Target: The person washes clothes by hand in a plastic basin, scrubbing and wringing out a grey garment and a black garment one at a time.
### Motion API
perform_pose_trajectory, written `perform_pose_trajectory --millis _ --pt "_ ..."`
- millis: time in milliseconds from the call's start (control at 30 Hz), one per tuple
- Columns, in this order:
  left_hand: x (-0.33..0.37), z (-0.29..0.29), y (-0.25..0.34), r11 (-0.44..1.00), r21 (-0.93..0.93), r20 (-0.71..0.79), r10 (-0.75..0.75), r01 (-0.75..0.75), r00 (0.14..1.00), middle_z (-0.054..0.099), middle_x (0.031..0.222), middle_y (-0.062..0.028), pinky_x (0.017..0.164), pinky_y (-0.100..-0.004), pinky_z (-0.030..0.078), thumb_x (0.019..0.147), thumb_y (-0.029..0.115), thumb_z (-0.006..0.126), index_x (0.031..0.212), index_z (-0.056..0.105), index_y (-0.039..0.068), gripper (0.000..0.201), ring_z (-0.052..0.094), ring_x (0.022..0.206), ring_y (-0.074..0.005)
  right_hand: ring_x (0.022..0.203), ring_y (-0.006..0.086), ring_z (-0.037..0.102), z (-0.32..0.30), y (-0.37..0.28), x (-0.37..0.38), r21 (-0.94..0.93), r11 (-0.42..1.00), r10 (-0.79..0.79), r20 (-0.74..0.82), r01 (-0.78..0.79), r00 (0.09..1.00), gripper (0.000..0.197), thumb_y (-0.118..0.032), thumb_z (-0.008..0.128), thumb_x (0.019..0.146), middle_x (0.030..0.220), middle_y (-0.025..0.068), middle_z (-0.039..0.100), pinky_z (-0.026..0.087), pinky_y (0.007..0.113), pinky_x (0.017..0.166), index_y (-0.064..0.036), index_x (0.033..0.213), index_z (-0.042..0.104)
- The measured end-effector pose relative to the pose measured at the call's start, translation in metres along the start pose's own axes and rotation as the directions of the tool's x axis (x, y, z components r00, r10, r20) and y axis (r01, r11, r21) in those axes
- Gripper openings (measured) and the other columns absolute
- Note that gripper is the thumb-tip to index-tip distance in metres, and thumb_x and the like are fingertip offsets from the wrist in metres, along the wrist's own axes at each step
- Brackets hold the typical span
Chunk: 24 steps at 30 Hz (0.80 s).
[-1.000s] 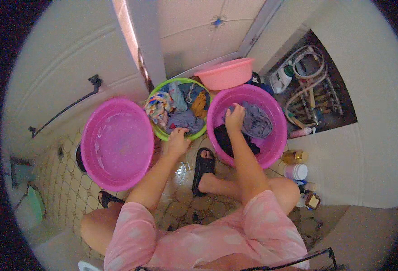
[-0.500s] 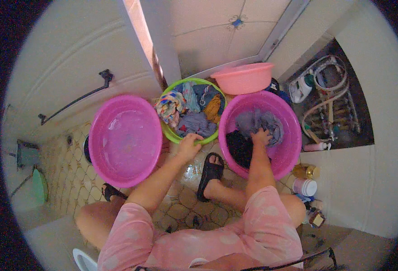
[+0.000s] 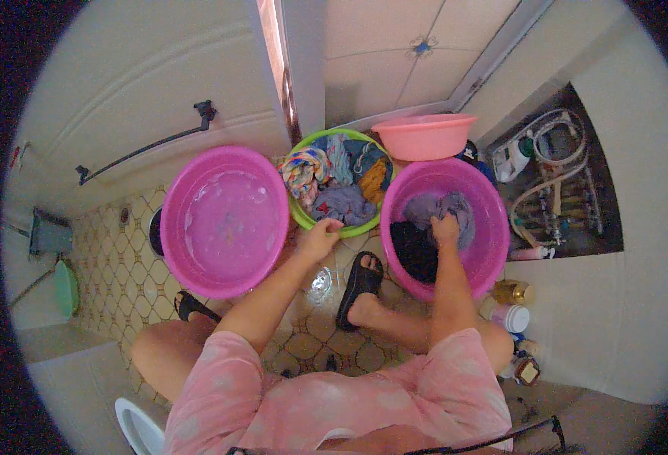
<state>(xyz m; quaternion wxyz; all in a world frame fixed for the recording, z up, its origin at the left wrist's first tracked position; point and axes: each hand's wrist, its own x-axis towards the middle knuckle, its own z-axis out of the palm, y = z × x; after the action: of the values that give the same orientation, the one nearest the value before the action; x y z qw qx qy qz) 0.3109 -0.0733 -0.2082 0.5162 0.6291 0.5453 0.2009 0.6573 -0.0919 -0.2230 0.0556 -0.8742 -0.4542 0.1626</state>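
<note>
My right hand (image 3: 446, 229) reaches into the magenta basin (image 3: 493, 262) on the right, its fingers closed on a grey garment (image 3: 463, 211). A black garment (image 3: 412, 250) lies beside it in the same basin. At the near rim of the green basin (image 3: 303, 220), my left hand (image 3: 321, 240) has its fingers curled over the edge. That basin holds a multicoloured patterned garment (image 3: 306, 173), a mustard garment (image 3: 374, 182), a grey-purple garment (image 3: 343, 205) and bluish pieces. The other magenta basin (image 3: 173, 227), on the left, holds some water with whitish suds.
A pink basin (image 3: 425, 139) rests behind the right magenta one. Hoses and pipes (image 3: 561, 182) fill a wall recess at right, with bottles and a white jar (image 3: 510, 317) below it. My feet wear black sandals (image 3: 362, 292) on the tiled floor (image 3: 133, 292). A door (image 3: 379, 68) stands beyond.
My right hand has gone from spread on the grey garment to closed on it. My left hand stays at the green basin's rim. The whole view has shifted slightly.
</note>
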Motion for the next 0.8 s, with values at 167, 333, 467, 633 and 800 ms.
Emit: perform_pose_trajectory --millis 167,333,467,633,800 --pt "-0.008 -0.006 0.026 0.959 -0.26 0.013 0.121 -0.114 0.993 0.054 0.1 -0.009 0.083 -0.0325 0.04 0.076 0.019 0.06 0.111 0.045 0.009 0.04 0.05 0.095 -0.02 0.077 0.0335 0.057 -0.049 -0.024 0.006 0.266 0.961 0.009 -0.289 0.071 0.957 0.041 -0.036 0.06 0.068 0.08 0.0194 0.059 0.046 0.042 0.066 0.002 0.085 0.058" --pt "-0.026 -0.021 0.075 0.887 -0.453 -0.005 0.094 -0.086 0.996 0.048 0.111 -0.0116 0.084 -0.0373 0.039 0.075 0.024 0.064 0.126 0.029 0.014 0.063 0.047 0.099 -0.0233 0.079 0.0268 0.056 -0.132 -0.099 -0.031 0.957 0.276 -0.098 0.117 -0.086 0.988 0.041 -0.019 0.054 0.065 0.091 0.0137 0.056 0.045 0.037 0.072 0.0058 0.097 0.051" --pt "-0.065 -0.056 0.123 0.843 -0.538 0.05 0.046 -0.011 0.998 0.035 0.125 -0.013 0.08 -0.0372 0.039 0.07 0.031 0.068 0.133 0.015 0.017 0.084 0.045 0.1 -0.0228 0.074 0.0268 0.056 -0.199 -0.195 -0.099 0.984 -0.087 -0.4 0.108 -0.154 0.91 0.034 -0.021 0.056 0.067 0.083 0.0125 0.057 0.046 0.038 0.069 0.0013 0.093 0.053" --pt "-0.093 -0.106 0.136 0.636 -0.754 -0.073 0.168 -0.164 0.983 0.031 0.129 -0.0094 0.071 -0.0335 0.041 0.071 0.024 0.068 0.136 0.007 0.016 0.09 0.048 0.097 -0.0217 0.084 0.0244 0.055 -0.237 -0.291 -0.163 0.943 -0.041 -0.606 0.239 -0.33 0.759 0.034 -0.02 0.052 0.07 0.094 0.0125 0.057 0.045 0.037 0.076 -0.0001 0.098 0.051" --pt "-0.095 -0.203 0.086 0.424 -0.815 -0.397 0.087 -0.395 0.914 0.048 0.113 -0.0085 0.08 -0.0333 0.039 0.077 0.018 0.055 0.124 0.039 0.011 0.05 0.048 0.1 -0.0189 0.084 0.0237 0.055 -0.204 -0.374 -0.197 0.986 0.138 -0.683 0.167 -0.098 0.711 0.034 -0.025 0.051 0.073 0.093 0.0129 0.057 0.045 0.035 0.074 0.0009 0.097 0.053"
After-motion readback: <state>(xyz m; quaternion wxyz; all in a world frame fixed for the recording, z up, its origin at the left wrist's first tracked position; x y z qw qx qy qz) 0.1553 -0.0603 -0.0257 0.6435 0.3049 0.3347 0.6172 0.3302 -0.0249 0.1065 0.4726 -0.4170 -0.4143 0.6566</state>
